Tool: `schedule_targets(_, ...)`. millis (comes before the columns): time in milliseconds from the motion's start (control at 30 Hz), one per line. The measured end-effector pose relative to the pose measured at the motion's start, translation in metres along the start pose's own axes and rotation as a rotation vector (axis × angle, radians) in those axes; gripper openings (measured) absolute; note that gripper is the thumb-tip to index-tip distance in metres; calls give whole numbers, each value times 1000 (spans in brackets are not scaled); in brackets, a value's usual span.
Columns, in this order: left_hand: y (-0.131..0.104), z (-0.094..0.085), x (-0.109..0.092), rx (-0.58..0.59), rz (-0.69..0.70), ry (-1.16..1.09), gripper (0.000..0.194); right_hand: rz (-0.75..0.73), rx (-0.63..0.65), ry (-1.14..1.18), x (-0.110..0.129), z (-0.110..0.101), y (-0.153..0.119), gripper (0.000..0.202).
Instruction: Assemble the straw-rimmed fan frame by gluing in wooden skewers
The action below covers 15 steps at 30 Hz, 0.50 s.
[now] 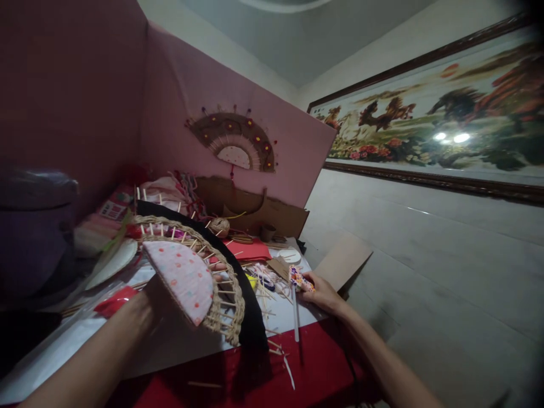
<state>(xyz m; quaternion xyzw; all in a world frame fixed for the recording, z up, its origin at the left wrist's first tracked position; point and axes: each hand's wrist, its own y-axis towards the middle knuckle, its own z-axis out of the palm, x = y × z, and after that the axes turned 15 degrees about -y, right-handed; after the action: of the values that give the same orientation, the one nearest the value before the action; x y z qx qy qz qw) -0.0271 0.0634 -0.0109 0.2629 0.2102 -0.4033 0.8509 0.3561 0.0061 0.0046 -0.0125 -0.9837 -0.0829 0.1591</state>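
Note:
My left hand point(148, 303) is closed on a handmade fan point(181, 277), gripping it from behind. The fan has a half-round of pale cloth with coral dots, thin wooden sticks, woven twine bands and a black outer band point(250, 309). Some of my fingertips show between the sticks; the rest are hidden behind the fan. On the right, my right hand point(323, 292) is wrapped around a floral-patterned hot glue gun point(300, 279). A translucent glue stick point(296, 314) juts from it toward me. The gun's nozzle cannot be made out.
Loose sticks point(266, 300), yarn, red paper point(249, 249), a twine ball point(220, 227) and a small cup point(267, 232) crowd the table. A finished fan point(232, 141) hangs on the pink board point(297, 153) behind. Cardboard point(342, 262) leans near the right wall.

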Motion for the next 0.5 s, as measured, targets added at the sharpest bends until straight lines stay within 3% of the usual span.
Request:
schedule_targets(100,-1,-2,-6,-51,-119,-8,43,12,9,-101,-3,-1,1,47)
schedule_targets(200,-2,-3,-9,-70,-151,-13,47,56,-54,-195,6,-7,-4,40)
schedule_targets(300,-4,-3,-9,-82,-141,-27,47,46,-175,-239,31,-9,-8,27)
schedule_targets(500,-3,-6,-5,-56,-45,-44,38,-98,-106,-206,92,24,3,17)
